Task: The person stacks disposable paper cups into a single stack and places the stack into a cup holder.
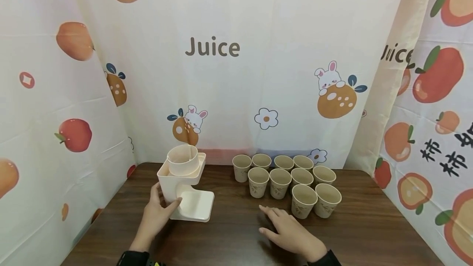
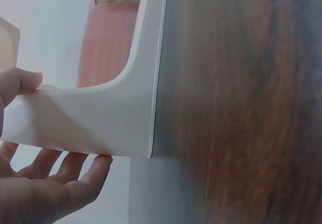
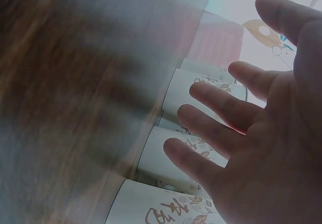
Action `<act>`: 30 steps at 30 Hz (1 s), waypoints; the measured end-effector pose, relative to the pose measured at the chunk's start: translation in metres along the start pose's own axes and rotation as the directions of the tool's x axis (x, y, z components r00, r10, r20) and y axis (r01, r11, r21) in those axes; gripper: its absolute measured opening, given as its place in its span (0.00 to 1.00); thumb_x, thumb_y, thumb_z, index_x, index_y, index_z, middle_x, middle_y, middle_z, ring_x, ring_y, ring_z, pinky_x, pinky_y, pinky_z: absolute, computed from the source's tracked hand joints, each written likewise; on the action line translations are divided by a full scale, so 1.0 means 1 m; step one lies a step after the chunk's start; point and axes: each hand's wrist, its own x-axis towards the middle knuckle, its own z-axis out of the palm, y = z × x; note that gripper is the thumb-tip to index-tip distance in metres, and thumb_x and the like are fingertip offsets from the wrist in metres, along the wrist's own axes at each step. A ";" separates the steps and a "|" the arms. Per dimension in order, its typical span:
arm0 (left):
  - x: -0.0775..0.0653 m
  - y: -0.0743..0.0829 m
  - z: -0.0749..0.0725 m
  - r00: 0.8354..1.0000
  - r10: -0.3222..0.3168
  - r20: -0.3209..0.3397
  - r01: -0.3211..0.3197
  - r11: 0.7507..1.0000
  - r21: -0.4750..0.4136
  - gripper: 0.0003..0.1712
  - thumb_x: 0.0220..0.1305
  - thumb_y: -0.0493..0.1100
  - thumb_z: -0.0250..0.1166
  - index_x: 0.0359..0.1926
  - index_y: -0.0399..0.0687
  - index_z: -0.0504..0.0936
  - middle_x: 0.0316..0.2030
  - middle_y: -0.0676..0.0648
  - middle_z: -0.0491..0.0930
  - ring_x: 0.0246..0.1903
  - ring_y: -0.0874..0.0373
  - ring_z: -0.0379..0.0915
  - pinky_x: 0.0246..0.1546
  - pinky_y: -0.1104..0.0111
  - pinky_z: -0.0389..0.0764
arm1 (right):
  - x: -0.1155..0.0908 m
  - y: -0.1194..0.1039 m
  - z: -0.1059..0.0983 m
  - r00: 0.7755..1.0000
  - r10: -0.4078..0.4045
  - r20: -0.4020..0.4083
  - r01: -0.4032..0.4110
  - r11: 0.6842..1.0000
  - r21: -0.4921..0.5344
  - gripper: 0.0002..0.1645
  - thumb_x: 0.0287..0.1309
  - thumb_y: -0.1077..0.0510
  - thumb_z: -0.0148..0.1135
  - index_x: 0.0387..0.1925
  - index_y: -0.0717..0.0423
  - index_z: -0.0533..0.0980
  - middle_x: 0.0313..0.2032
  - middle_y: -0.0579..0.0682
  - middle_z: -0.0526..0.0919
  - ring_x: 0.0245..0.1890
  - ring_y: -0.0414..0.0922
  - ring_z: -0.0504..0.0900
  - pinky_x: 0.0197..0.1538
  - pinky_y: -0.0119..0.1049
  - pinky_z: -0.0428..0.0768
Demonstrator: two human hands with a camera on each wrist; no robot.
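Observation:
A cream plastic C-shaped stand (image 1: 168, 189) is upright on the left of the table, with a flat base plate and a round open cylinder (image 1: 182, 160) on top. My left hand (image 1: 158, 212) grips its column from the left. In the left wrist view the thumb lies on one side of the column and the fingers (image 2: 85, 183) press the opposite side. My right hand (image 1: 288, 230) hovers palm down over the table, holding nothing. Its fingers are spread, close to several patterned paper cups (image 1: 258, 184), apart from them. The right wrist view shows the palm and fingers (image 3: 216, 133) before the cups.
The cups stand upright in loose rows at the back right of the brown wooden table (image 1: 225, 241). A white fruit-printed curtain (image 1: 229, 81) hangs behind the table, with more printed cloth at left and right.

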 end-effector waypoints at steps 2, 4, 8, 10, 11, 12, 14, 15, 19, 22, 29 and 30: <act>-0.002 0.001 0.001 1.000 0.005 -0.001 -0.005 1.000 0.005 0.50 0.56 0.58 0.65 0.68 0.46 0.45 0.55 0.31 0.68 0.51 0.41 0.69 0.45 0.48 0.76 | 0.000 0.000 0.000 1.000 0.001 0.003 -0.001 1.000 0.004 0.37 0.63 0.33 0.47 0.67 0.45 0.59 0.59 0.52 0.71 0.57 0.50 0.69 0.52 0.57 0.72; -0.004 0.002 0.002 1.000 0.008 0.002 -0.008 1.000 0.005 0.51 0.55 0.58 0.66 0.68 0.47 0.46 0.55 0.31 0.68 0.50 0.40 0.69 0.43 0.49 0.77 | -0.001 0.000 0.000 1.000 0.001 0.002 -0.001 1.000 0.004 0.37 0.63 0.34 0.47 0.67 0.46 0.59 0.59 0.52 0.72 0.56 0.51 0.69 0.52 0.57 0.72; -0.008 0.003 0.002 1.000 0.010 0.014 -0.010 1.000 -0.005 0.51 0.52 0.59 0.68 0.66 0.48 0.47 0.53 0.32 0.69 0.49 0.41 0.71 0.39 0.53 0.79 | -0.002 0.001 0.002 1.000 -0.001 -0.011 0.001 1.000 -0.002 0.36 0.62 0.36 0.50 0.67 0.47 0.60 0.59 0.52 0.72 0.55 0.51 0.70 0.51 0.56 0.73; -0.010 0.003 0.003 1.000 0.012 0.017 -0.012 1.000 -0.008 0.51 0.51 0.59 0.69 0.66 0.49 0.48 0.51 0.33 0.69 0.48 0.42 0.71 0.37 0.54 0.80 | -0.002 0.002 0.002 1.000 -0.001 -0.014 0.001 1.000 -0.005 0.36 0.62 0.35 0.49 0.67 0.47 0.60 0.58 0.52 0.72 0.55 0.51 0.70 0.51 0.56 0.73; -0.011 0.003 0.003 1.000 0.014 0.017 -0.014 1.000 -0.009 0.51 0.51 0.59 0.69 0.65 0.49 0.48 0.51 0.34 0.70 0.47 0.42 0.72 0.37 0.54 0.80 | -0.001 0.002 0.002 1.000 -0.003 -0.014 0.003 1.000 -0.006 0.37 0.62 0.35 0.49 0.67 0.47 0.60 0.58 0.52 0.72 0.55 0.51 0.70 0.51 0.56 0.73; -0.011 0.004 0.003 1.000 0.016 0.016 -0.016 1.000 -0.009 0.50 0.51 0.58 0.69 0.65 0.50 0.49 0.51 0.34 0.70 0.47 0.43 0.72 0.37 0.55 0.80 | -0.001 0.003 0.002 1.000 -0.004 -0.013 0.004 1.000 -0.007 0.37 0.62 0.34 0.48 0.67 0.47 0.60 0.58 0.52 0.72 0.55 0.51 0.70 0.51 0.56 0.73; -0.012 0.004 0.003 1.000 0.018 0.012 -0.018 1.000 -0.009 0.50 0.50 0.58 0.70 0.64 0.50 0.50 0.50 0.34 0.70 0.46 0.43 0.73 0.36 0.55 0.80 | -0.001 0.003 0.001 1.000 -0.005 -0.009 0.005 1.000 -0.005 0.38 0.62 0.33 0.46 0.67 0.47 0.60 0.58 0.52 0.72 0.55 0.52 0.70 0.51 0.57 0.73; -0.012 0.004 0.002 1.000 0.017 0.010 -0.017 1.000 -0.011 0.50 0.50 0.58 0.70 0.64 0.50 0.50 0.50 0.35 0.70 0.45 0.44 0.73 0.36 0.55 0.80 | -0.001 0.003 0.001 1.000 -0.005 -0.007 0.005 1.000 -0.005 0.38 0.62 0.33 0.46 0.67 0.47 0.60 0.59 0.52 0.72 0.55 0.52 0.70 0.51 0.57 0.73; -0.014 0.004 0.002 1.000 0.011 0.018 -0.011 1.000 -0.019 0.49 0.48 0.59 0.71 0.63 0.51 0.51 0.50 0.36 0.70 0.46 0.44 0.73 0.37 0.55 0.80 | -0.001 0.003 0.001 1.000 -0.001 0.001 0.001 1.000 -0.001 0.38 0.62 0.33 0.46 0.67 0.49 0.60 0.59 0.52 0.72 0.55 0.52 0.70 0.51 0.57 0.73; -0.015 0.004 -0.001 0.999 0.015 0.047 -0.015 1.000 -0.014 0.49 0.48 0.60 0.71 0.62 0.50 0.52 0.51 0.35 0.70 0.47 0.44 0.72 0.39 0.54 0.79 | -0.001 0.003 0.001 1.000 0.005 0.005 -0.005 1.000 0.002 0.38 0.62 0.34 0.47 0.67 0.49 0.60 0.59 0.52 0.72 0.55 0.52 0.70 0.51 0.57 0.73; -0.015 0.004 -0.027 0.984 0.055 0.170 -0.060 0.998 0.024 0.38 0.51 0.60 0.69 0.58 0.53 0.63 0.49 0.42 0.76 0.45 0.53 0.74 0.42 0.55 0.78 | -0.002 0.005 -0.002 0.999 -0.001 -0.038 0.000 1.000 -0.011 0.36 0.62 0.35 0.49 0.66 0.47 0.61 0.58 0.51 0.72 0.56 0.49 0.69 0.51 0.59 0.72; -0.015 0.004 -0.033 0.981 0.072 0.181 -0.081 0.996 0.042 0.35 0.52 0.59 0.68 0.56 0.52 0.65 0.48 0.44 0.78 0.44 0.54 0.75 0.42 0.56 0.78 | -0.002 0.005 -0.003 0.999 -0.004 -0.054 0.003 1.000 -0.018 0.36 0.62 0.35 0.49 0.66 0.46 0.61 0.58 0.49 0.72 0.57 0.48 0.69 0.51 0.58 0.72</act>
